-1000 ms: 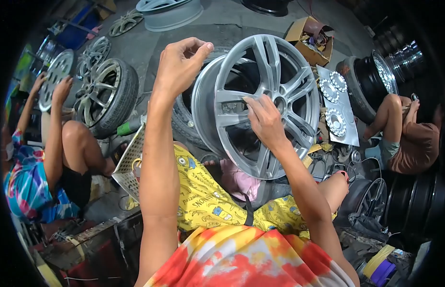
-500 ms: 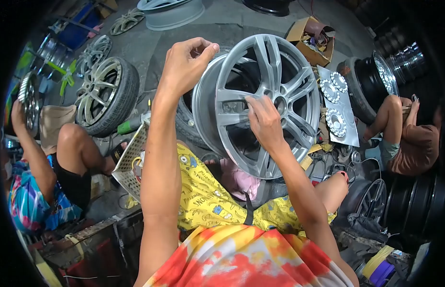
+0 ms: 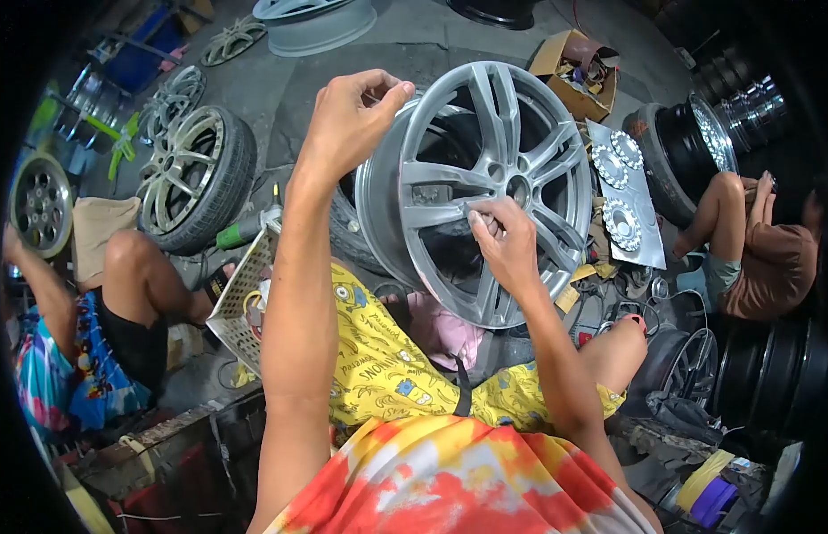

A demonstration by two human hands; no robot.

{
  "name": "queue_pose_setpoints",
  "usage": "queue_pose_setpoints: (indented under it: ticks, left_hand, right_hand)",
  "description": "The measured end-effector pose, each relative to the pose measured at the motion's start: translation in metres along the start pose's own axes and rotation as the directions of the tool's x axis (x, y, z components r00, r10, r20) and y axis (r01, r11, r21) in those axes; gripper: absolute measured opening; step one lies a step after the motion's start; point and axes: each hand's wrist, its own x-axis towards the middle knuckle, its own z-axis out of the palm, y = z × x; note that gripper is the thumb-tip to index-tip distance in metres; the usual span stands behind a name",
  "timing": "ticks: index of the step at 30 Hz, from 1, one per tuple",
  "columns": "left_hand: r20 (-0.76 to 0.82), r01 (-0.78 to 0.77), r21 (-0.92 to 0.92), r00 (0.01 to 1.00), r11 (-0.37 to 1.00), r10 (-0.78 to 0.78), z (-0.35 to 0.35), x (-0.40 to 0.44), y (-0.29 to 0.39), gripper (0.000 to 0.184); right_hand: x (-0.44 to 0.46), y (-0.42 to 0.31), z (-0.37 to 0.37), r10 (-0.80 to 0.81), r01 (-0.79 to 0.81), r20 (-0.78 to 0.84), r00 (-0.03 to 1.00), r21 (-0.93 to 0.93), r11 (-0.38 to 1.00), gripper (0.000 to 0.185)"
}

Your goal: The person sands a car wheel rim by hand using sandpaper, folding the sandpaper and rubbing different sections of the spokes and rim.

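Note:
A large grey alloy wheel [image 3: 546, 209] with paired spokes stands tilted in front of me, partly over a tyre [image 3: 352, 236] behind it. At its upper left edge is my left hand [image 3: 361, 116], fingers curled and thumb forward; whether it grips the rim or something small is hidden. My right hand [image 3: 507, 236] is closed in a pinch against a spoke near the hub. A small greyish bit shows at its fingertips, too little to name. Dull sanded-looking patches cover parts of the spokes.
Left of me lie a green power tool [image 3: 240, 231], a plastic basket [image 3: 240, 289] and a tyred wheel [image 3: 196, 178]. At right are a silver panel with round toothed pieces [image 3: 623, 191] and a cardboard box [image 3: 570, 76]. People sit working on both sides, one holding a wheel [image 3: 42, 203].
My right hand has shifted slightly down the spoke, its fingers drawn into a pinch. My left hand barely moved. The person at left has turned their wheel to face me.

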Motion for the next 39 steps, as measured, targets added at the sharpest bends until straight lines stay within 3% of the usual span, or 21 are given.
queue_pose_setpoints:
  ticks: [2,6,8,10,12,14,18,20,23,25,28,32,33,34,37,39]
  left_hand:
    - [-0.006,0.014,0.015,1.000,1.000,-0.014,-0.002,-0.002,0.002,0.035]
    - [0.007,0.025,0.013,1.000,1.000,-0.025,-0.001,-0.003,0.006,0.035]
    - [0.000,0.019,0.029,1.000,0.999,-0.019,-0.003,-0.005,0.009,0.035]
    - [-0.003,0.008,0.038,1.000,0.999,-0.008,-0.002,-0.004,0.009,0.036]
    - [-0.001,-0.009,0.047,1.000,0.999,0.009,-0.001,-0.003,0.002,0.035]
    - [0.005,-0.008,0.047,1.000,0.999,0.007,-0.001,-0.004,0.004,0.036]
    - [0.029,-0.011,0.044,1.000,0.999,0.010,-0.001,-0.005,0.004,0.036]
    - [0.023,-0.007,0.041,1.000,0.999,0.006,-0.002,-0.005,0.004,0.036]
    - [0.024,-0.010,0.041,1.000,0.999,0.009,-0.002,-0.008,0.006,0.036]
    - [0.023,-0.016,0.082,1.000,0.996,0.015,-0.006,-0.008,0.007,0.037]
    - [0.031,-0.006,0.049,0.999,0.999,0.005,-0.005,-0.005,-0.002,0.039]
    - [0.037,0.016,0.074,0.999,0.997,-0.018,-0.007,-0.010,0.005,0.036]
    - [0.037,0.022,0.097,0.999,0.995,-0.026,-0.008,-0.011,0.005,0.034]
    - [0.045,0.016,0.092,0.999,0.996,-0.020,-0.009,-0.010,0.003,0.034]
    - [0.065,0.058,0.106,0.996,0.993,-0.066,-0.009,-0.010,0.005,0.034]
    - [0.056,0.048,0.107,0.997,0.993,-0.054,-0.011,-0.009,0.002,0.034]
  right_hand:
    - [-0.010,-0.008,0.005,0.071,-0.069,-0.049,0.996,0.031,0.997,0.020]
    - [-0.003,-0.004,0.008,0.025,-0.032,-0.121,0.992,-0.053,0.998,0.020]
    - [0.000,-0.010,0.003,0.057,-0.064,-0.080,0.995,-0.084,0.994,0.017]
    - [-0.003,-0.022,0.001,-0.037,0.038,0.047,0.998,-0.008,0.999,0.015]
    - [0.001,-0.024,-0.001,-0.028,0.028,0.049,0.998,0.005,1.000,0.014]
    - [0.016,-0.017,-0.002,-0.045,0.055,0.071,0.996,-0.141,0.989,0.014]
    - [0.017,-0.036,0.007,0.036,-0.017,0.079,0.996,-0.225,0.974,0.015]
    - [0.022,-0.035,0.009,0.112,-0.100,0.076,0.991,-0.150,0.984,0.016]
    - [0.027,-0.032,0.015,0.136,-0.126,0.022,0.990,-0.254,0.959,0.020]
    - [0.021,-0.037,0.017,0.236,-0.225,0.043,0.971,-0.182,0.957,0.020]
    - [0.027,-0.042,0.011,0.259,-0.255,0.018,0.966,-0.115,0.960,0.015]
    - [0.018,-0.034,0.023,0.186,-0.195,-0.067,0.980,-0.176,0.965,0.015]
    - [0.017,-0.042,0.015,0.300,-0.297,0.019,0.954,-0.100,0.950,0.014]
    - [0.017,-0.038,0.015,0.306,-0.303,0.011,0.952,-0.103,0.947,0.014]
    - [0.023,-0.019,0.023,0.139,-0.145,-0.042,0.989,-0.194,0.970,0.017]
    - [0.013,-0.018,0.023,0.082,-0.095,-0.094,0.992,-0.133,0.987,0.021]
